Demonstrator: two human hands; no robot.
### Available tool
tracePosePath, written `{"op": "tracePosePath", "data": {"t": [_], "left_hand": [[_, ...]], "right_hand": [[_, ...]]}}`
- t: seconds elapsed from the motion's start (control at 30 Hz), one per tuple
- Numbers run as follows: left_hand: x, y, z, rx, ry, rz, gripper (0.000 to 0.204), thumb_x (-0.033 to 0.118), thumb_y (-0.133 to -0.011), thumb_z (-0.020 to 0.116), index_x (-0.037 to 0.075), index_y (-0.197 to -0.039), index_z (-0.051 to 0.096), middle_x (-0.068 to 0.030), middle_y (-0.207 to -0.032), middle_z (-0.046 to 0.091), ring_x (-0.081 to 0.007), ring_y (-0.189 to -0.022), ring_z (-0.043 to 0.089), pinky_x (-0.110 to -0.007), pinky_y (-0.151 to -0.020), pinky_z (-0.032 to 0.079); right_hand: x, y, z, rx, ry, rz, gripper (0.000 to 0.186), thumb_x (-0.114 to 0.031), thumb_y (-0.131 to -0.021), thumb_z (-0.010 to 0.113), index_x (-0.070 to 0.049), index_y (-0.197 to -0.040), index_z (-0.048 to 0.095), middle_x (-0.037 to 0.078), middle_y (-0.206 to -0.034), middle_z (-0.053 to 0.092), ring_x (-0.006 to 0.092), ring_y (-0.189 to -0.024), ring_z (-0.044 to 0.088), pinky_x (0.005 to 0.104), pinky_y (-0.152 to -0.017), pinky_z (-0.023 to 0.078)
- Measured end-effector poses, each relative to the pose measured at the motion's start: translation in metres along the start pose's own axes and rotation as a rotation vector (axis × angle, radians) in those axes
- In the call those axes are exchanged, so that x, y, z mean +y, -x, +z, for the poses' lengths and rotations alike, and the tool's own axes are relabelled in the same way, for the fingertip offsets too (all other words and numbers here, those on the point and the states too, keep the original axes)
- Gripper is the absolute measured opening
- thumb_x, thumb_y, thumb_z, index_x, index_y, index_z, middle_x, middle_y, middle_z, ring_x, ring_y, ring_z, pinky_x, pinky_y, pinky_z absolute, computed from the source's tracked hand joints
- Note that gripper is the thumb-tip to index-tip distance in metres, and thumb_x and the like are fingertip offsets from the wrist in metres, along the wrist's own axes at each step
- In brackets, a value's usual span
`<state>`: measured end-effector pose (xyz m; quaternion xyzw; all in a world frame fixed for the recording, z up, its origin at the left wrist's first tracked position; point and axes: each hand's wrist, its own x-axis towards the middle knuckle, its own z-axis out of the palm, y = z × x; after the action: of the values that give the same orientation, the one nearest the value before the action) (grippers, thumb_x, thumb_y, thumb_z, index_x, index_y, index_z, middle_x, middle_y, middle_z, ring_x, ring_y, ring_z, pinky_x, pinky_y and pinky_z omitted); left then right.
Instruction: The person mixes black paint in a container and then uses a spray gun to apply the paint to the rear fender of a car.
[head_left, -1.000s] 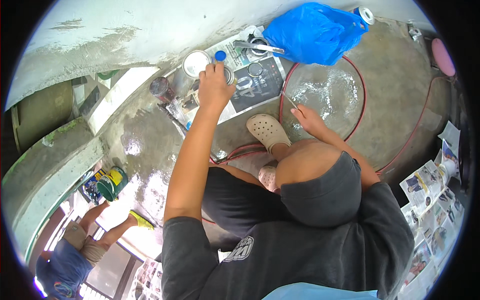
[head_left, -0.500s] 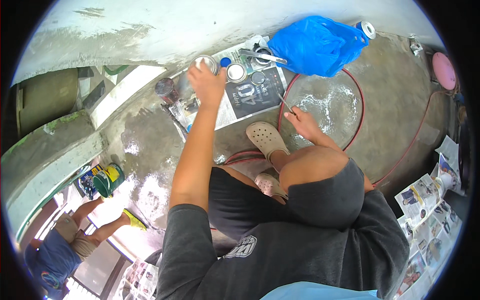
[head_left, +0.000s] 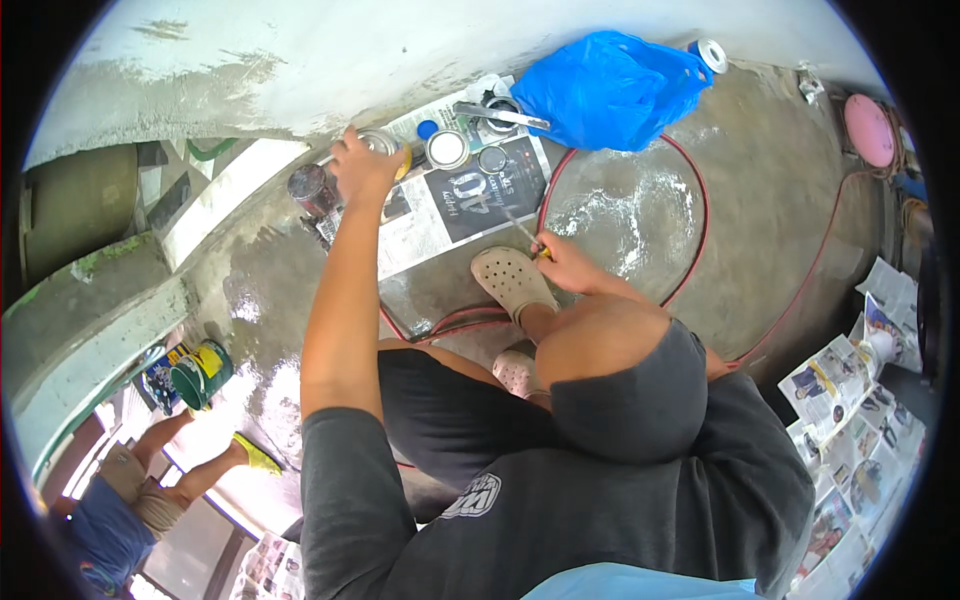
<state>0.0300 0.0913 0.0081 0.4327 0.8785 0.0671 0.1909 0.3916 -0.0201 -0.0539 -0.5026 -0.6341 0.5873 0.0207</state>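
Observation:
My left hand grips a metal can with a silvery top, its fingers spread around the rim. My right hand holds a screwdriver with a yellow-and-black handle, its thin shaft pointing toward the newspaper. On the paper, right of my left hand, are a small can with a white top, a blue lid and a small round lid. A grey strip lies across a dark open can. A stained dark container stands left of my hand.
A blue plastic bag rests by the wall. Red hose loops over the concrete floor around my feet. A pink round object and newspapers are at right. Another person and buckets are lower left.
My left hand moved from the small white-topped can to the larger can at its left. My right hand still holds the screwdriver. The whole view has shifted slightly.

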Motion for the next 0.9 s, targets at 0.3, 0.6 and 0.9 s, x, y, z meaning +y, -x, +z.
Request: {"op": "tracePosePath", "data": {"t": [0.3,0.6,0.9], "left_hand": [[-0.055,0.082,-0.003,0.133,0.082,0.161,0.099,0.036,-0.068,0.088,0.002,-0.147,0.038,-0.0269,-0.142,0.043,-0.0474,-0.132,0.042,-0.054,-0.111,0.038],[-0.06,0.121,0.045,0.046,0.13,0.087,0.102,0.037,-0.067,0.089,0.001,-0.148,0.038,-0.0269,-0.142,0.043,-0.0469,-0.134,0.04,-0.054,-0.112,0.036],[-0.066,0.109,0.046,-0.006,0.12,0.053,0.097,0.036,-0.066,0.09,0.008,-0.145,0.042,-0.0235,-0.144,0.041,-0.0476,-0.132,0.041,-0.055,-0.106,0.045]], "right_hand": [[-0.013,0.002,-0.091,0.717,-0.476,-0.065,0.014,-0.017,-0.098,0.052,-0.006,-0.107,0.054,0.006,-0.077,0.06,0.014,-0.056,0.058,0.0316,-0.049,0.046],[-0.029,-0.045,-0.192,0.647,-0.628,0.07,0.009,-0.015,-0.095,0.055,-0.009,-0.102,0.055,0.002,-0.073,0.051,0.0134,-0.056,0.051,0.0318,-0.049,0.047],[-0.063,0.031,-0.081,0.205,-0.35,-0.144,0.024,-0.025,-0.101,0.049,-0.005,-0.111,0.056,0.002,-0.075,0.053,0.0112,-0.062,0.054,0.0282,-0.055,0.045]]}}
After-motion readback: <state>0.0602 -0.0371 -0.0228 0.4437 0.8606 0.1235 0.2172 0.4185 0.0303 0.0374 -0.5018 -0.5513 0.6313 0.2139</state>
